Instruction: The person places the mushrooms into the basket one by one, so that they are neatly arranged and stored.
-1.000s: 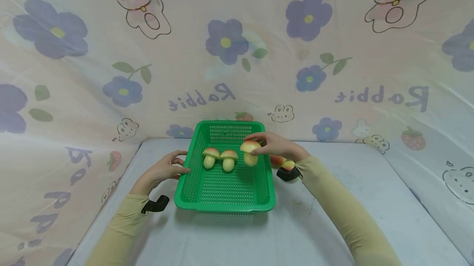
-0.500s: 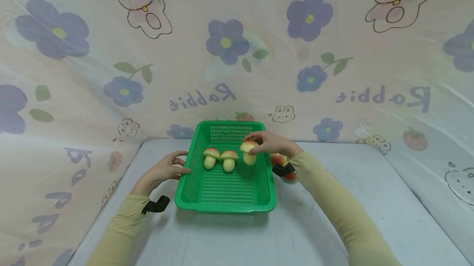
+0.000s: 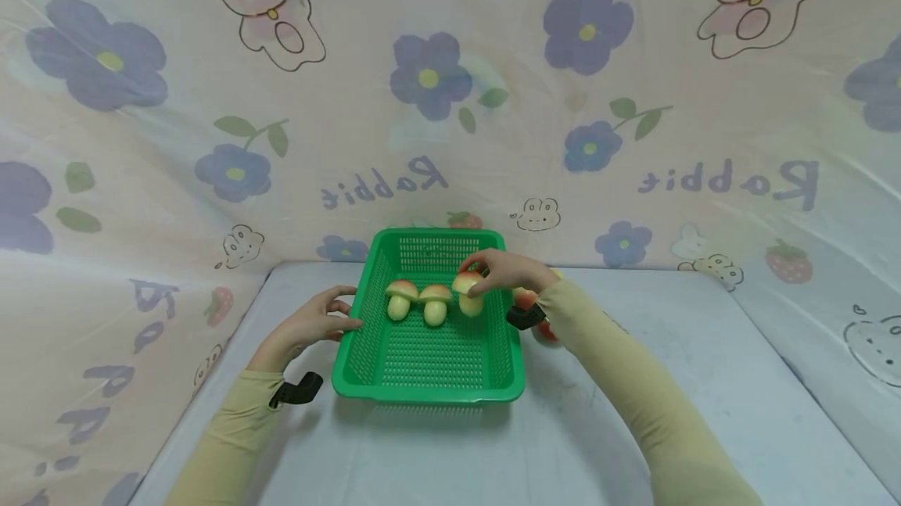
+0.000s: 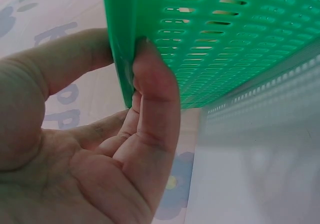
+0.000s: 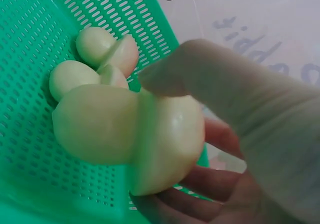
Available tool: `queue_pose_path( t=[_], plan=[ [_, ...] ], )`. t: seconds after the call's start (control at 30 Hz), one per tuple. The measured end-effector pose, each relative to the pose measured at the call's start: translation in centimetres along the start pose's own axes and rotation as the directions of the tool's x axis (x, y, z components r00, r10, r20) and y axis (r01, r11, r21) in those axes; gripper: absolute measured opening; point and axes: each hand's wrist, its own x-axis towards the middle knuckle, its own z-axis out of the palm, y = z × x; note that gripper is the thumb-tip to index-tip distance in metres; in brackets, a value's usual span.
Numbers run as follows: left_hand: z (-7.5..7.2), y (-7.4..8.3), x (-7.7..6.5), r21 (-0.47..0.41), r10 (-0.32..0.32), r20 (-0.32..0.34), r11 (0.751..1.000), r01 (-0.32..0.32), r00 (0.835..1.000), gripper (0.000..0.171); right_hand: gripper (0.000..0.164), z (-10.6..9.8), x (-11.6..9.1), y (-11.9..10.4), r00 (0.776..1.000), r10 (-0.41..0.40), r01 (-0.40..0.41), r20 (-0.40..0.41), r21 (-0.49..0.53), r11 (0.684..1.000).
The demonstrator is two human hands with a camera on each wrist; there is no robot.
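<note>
Mushroom (image 5: 122, 129) sits in right grip (image 3: 510, 270) over green basket (image 3: 429, 395).

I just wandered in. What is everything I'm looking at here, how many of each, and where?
Basket: 1, green, on the table
Mushrooms: 3, cream with reddish caps, two side by side in the basket, one in the right hand
Fruit-like things: count unclear, red and yellow, right of the basket, partly hidden by the right arm
Table: 1, white, under the basket
Cloth: count unclear, pale with purple flowers, rabbits and strawberries, behind and beside the table
Wrist pieces: 2, black, one at each wrist
Sleeves: 2, pale yellow, on the forearms
Left hand: 1, bare, gripping the basket's left rim
Right hand: 1, bare, holding a mushroom
</note>
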Motion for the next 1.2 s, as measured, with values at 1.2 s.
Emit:
queue_pose_path(
  t=[1.2],
  plan=[
    [0.1,-0.1,0.2,0.019,-0.003,-0.015,1.000,0.004,1.000,0.074,0.046,0.4,2.8,-1.1,0.983,0.172,-0.148,0.060,-0.295,0.944]
  ],
)
